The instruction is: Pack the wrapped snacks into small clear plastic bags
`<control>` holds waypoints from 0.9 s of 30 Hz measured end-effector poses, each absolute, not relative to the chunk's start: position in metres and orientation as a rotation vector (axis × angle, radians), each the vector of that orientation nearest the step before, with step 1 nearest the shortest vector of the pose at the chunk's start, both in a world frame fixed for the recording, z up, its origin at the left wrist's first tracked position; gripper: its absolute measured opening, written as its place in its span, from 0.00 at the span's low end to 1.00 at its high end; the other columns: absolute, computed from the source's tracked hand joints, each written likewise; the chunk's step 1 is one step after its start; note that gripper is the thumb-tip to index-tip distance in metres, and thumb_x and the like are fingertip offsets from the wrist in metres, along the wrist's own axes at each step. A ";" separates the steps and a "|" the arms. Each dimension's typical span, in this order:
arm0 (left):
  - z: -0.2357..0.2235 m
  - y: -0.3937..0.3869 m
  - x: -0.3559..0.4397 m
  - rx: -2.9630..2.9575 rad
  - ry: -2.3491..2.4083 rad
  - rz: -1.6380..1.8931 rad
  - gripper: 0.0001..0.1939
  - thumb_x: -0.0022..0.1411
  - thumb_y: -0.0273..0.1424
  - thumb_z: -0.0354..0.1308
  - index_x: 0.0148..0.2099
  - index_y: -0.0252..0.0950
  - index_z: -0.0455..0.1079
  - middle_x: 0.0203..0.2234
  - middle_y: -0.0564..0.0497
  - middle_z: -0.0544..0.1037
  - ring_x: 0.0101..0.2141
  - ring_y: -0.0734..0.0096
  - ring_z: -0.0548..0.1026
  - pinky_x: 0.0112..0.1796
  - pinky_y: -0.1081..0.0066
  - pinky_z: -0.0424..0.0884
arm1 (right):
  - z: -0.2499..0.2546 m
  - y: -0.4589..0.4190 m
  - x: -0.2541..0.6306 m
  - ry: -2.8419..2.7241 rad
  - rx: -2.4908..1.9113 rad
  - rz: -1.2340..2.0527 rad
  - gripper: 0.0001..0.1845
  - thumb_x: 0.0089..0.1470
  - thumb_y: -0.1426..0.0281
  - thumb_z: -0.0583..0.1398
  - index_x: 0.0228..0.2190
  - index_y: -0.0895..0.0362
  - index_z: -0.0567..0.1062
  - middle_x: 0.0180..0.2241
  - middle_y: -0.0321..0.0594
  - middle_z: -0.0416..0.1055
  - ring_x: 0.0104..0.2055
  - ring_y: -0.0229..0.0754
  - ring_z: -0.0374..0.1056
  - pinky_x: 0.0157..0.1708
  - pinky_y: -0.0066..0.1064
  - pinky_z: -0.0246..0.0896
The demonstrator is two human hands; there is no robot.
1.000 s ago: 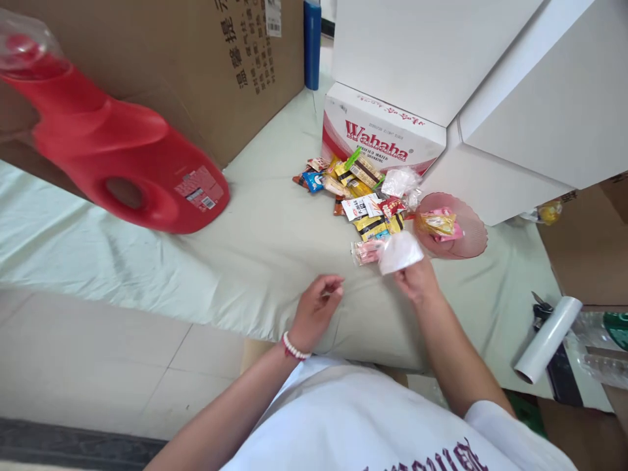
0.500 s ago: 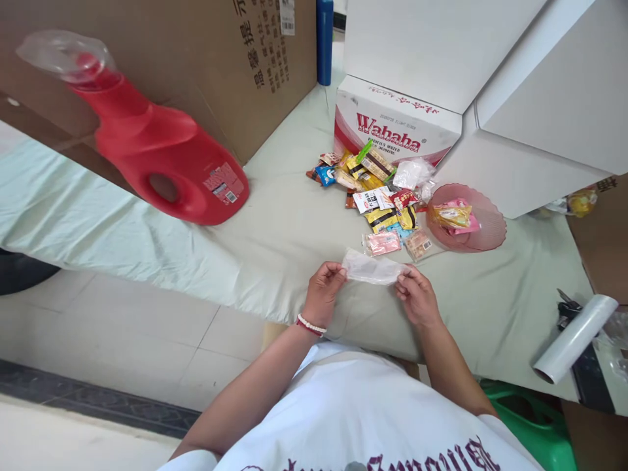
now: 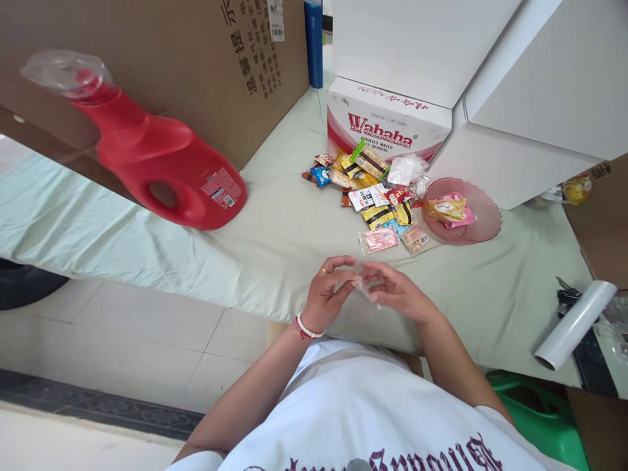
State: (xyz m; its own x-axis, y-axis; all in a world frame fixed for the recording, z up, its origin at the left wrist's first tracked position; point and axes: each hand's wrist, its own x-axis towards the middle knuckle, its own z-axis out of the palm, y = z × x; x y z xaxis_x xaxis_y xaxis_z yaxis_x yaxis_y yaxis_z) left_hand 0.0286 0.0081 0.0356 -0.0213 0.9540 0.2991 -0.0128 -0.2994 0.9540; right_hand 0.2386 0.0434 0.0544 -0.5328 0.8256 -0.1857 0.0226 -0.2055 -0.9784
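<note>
My left hand (image 3: 330, 294) pinches a clear plastic bag (image 3: 364, 290) between thumb and fingertips, over the front of the table. The bag hangs thin and crumpled between my hands and is slightly blurred. Beside it, my right hand (image 3: 400, 292) has its fingers stretched and apart, turned toward the bag; whether they touch it I cannot tell. Just beyond my hands lies a pink wrapped snack (image 3: 379, 240), with a tan wrapped snack (image 3: 415, 239) to its right. A pile of small snack packets (image 3: 375, 196) spreads behind them.
A pink translucent bowl (image 3: 490, 219) holds a few packets. Behind the pile stands a Wahaha carton (image 3: 343, 114). A large red jug (image 3: 191, 176) is at left, before a brown cardboard box (image 3: 186, 59). A roll of plastic film (image 3: 574, 327) lies at right.
My hands have come together, and the bag, earlier stretched flat between them, is now bunched up. My right hand has moved left and its pinch has opened. The view has shifted slightly.
</note>
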 end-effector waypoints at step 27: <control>0.031 0.000 0.021 1.622 1.379 1.474 0.05 0.68 0.30 0.59 0.41 0.41 0.78 0.45 0.46 0.71 0.43 0.69 0.74 0.44 0.66 0.77 | 0.061 0.039 0.213 -1.364 -1.133 1.587 0.16 0.52 0.55 0.70 0.32 0.55 0.80 0.24 0.33 0.67 0.26 0.35 0.58 0.27 0.28 0.53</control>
